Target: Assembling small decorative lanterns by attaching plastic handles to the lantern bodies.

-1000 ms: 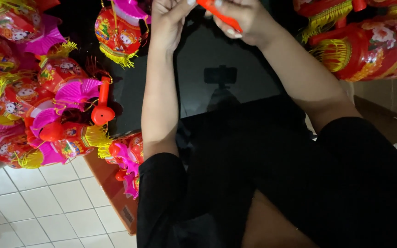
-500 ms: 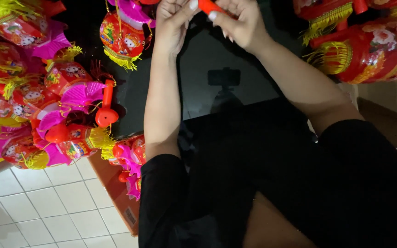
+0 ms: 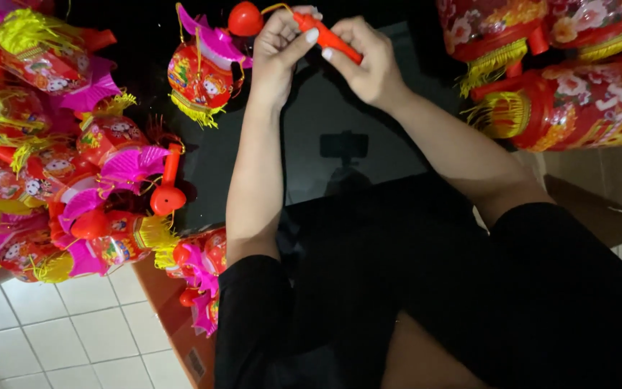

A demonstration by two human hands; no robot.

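Both of my hands are raised at the top centre over a dark glossy table (image 3: 340, 115). My left hand (image 3: 282, 50) and my right hand (image 3: 368, 61) together pinch a red plastic lantern handle stick (image 3: 329, 37). A yellow cord runs from the stick's end to a round red knob (image 3: 245, 19). Just left of my left hand hangs a small red lantern (image 3: 199, 72) with a pink fan top and yellow fringe.
A pile of several red, pink and yellow toy lanterns (image 3: 59, 173) fills the left side. Large red flowered lanterns (image 3: 570, 79) with yellow tassels lie at the top right. White floor tiles (image 3: 59, 338) show at the bottom left, a brown cardboard box edge (image 3: 174, 317) beside them.
The view has dropped, so my hands and the stick sit lower in the picture. The red knob and hanging lantern have come more fully into sight.
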